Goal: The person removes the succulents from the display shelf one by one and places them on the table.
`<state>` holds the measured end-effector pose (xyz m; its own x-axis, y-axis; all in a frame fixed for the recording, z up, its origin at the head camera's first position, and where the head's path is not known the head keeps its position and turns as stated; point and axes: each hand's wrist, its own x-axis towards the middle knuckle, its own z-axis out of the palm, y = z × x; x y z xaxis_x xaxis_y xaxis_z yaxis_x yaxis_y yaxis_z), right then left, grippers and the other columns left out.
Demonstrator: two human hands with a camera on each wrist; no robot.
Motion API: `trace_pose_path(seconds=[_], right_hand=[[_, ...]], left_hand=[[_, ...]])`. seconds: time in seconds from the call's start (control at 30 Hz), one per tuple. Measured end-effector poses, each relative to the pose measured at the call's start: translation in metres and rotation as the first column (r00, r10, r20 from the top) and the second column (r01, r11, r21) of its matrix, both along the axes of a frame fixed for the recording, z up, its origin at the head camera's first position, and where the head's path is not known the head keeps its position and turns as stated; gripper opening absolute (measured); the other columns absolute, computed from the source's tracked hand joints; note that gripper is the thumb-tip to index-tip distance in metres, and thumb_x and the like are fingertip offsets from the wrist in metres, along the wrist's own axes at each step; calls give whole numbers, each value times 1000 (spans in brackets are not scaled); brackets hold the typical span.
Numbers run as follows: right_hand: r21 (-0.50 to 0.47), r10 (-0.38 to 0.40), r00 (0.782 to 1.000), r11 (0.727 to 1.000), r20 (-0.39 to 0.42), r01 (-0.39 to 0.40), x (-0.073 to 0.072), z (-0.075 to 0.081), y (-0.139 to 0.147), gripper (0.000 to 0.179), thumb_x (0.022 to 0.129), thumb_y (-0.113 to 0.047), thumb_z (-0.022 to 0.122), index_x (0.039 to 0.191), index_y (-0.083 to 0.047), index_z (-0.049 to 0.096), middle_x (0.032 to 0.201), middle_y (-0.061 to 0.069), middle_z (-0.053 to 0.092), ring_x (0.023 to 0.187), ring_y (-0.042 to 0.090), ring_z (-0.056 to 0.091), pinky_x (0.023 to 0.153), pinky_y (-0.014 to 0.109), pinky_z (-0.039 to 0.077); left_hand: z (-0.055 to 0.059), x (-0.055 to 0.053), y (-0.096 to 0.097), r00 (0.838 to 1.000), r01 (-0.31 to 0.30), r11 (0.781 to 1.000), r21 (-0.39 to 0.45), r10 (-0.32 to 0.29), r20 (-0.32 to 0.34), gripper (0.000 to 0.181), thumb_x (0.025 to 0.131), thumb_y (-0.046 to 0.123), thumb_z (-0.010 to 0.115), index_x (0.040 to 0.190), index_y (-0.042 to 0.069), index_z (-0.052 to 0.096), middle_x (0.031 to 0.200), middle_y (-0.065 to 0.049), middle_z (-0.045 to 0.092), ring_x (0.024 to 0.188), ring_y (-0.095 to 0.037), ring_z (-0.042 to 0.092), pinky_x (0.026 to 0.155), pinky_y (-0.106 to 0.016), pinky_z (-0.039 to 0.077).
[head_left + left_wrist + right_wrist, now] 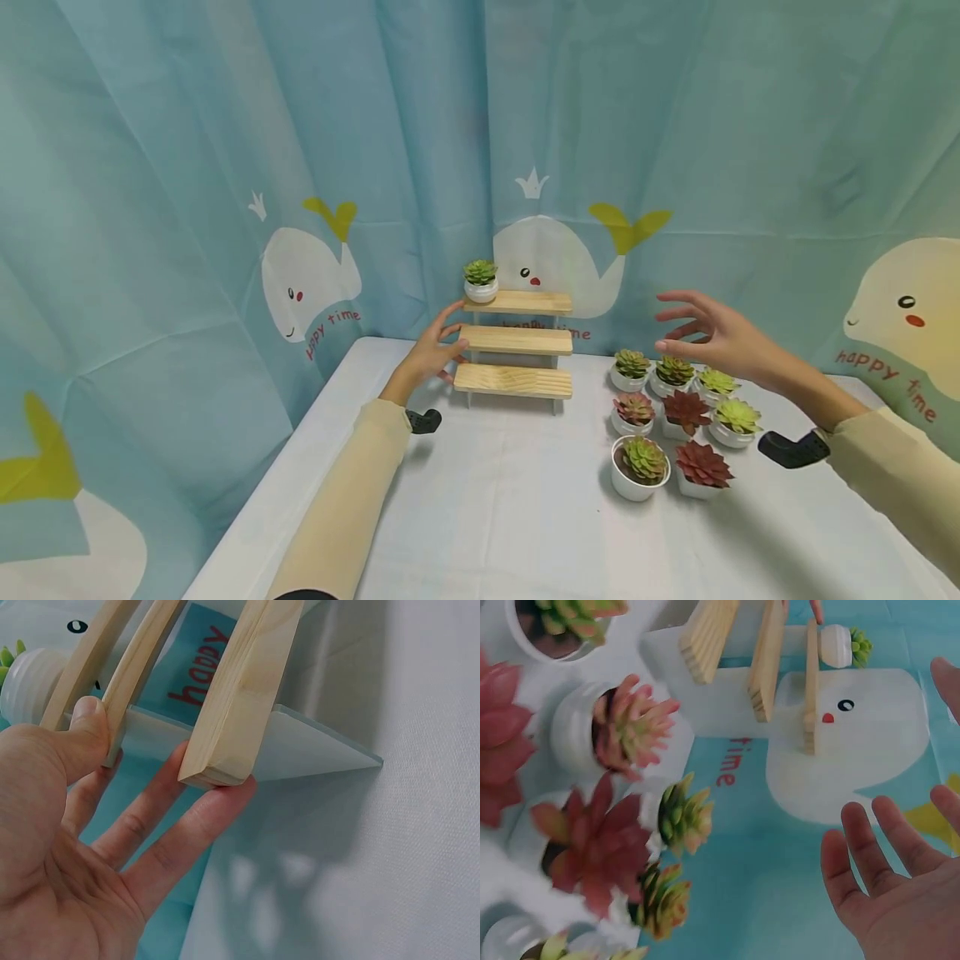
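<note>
A three-tier wooden display stand point(517, 340) with pale side panels stands near the back of the table. My left hand point(429, 354) grips its left end. In the left wrist view, the thumb presses the middle shelf point(142, 667) and the fingers touch the shelf ends from the other side. One green potted succulent point(481, 282) sits on the left end of the top shelf. My right hand point(716, 335) hovers with loosely bent fingers above several potted succulents point(686, 414) at the right. Nothing is in it in the right wrist view.
Green, pink and dark red succulents in white pots cluster on the right; a round white pot point(633, 482) and a square one with a red plant point(702, 469) are nearest. A blue whale-print curtain point(435, 167) hangs behind the white-covered table point(495, 517).
</note>
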<state>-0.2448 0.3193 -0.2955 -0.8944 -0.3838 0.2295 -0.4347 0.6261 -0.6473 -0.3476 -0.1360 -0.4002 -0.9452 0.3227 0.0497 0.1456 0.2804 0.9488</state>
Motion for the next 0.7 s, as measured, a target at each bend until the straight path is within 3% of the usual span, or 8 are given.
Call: trace_pose_path(seconds=[0.1, 0.33, 0.7], right_hand=[[-11, -3, 1000, 1000, -4, 3, -9, 2, -11, 68, 98, -25, 75, 156, -20, 41, 142, 14, 59, 112, 17, 65, 87, 26, 56], [-51, -47, 998, 998, 35, 49, -32, 8, -37, 72, 96, -35, 76, 156, -21, 39, 144, 13, 57, 123, 33, 61, 97, 56, 53], [-113, -2, 997, 993, 74, 10, -68, 4, -81, 82, 92, -44, 78, 157, -17, 37, 147, 16, 54, 123, 34, 59, 96, 56, 52]], left_hand=[[1, 0, 0, 1000, 4, 1000, 1, -4, -1, 72, 105, 21, 61, 157, 56, 24, 167, -13, 27, 97, -34, 71, 64, -68, 57], [3, 0, 0, 1000, 8, 1000, 8, -8, 1, 73, 106, 20, 61, 157, 55, 24, 167, -14, 26, 100, -35, 71, 63, -69, 56], [1, 0, -1, 1000, 3, 1000, -5, -3, -3, 72, 106, 21, 61, 158, 54, 23, 167, -14, 26, 96, -33, 72, 63, -68, 56]])
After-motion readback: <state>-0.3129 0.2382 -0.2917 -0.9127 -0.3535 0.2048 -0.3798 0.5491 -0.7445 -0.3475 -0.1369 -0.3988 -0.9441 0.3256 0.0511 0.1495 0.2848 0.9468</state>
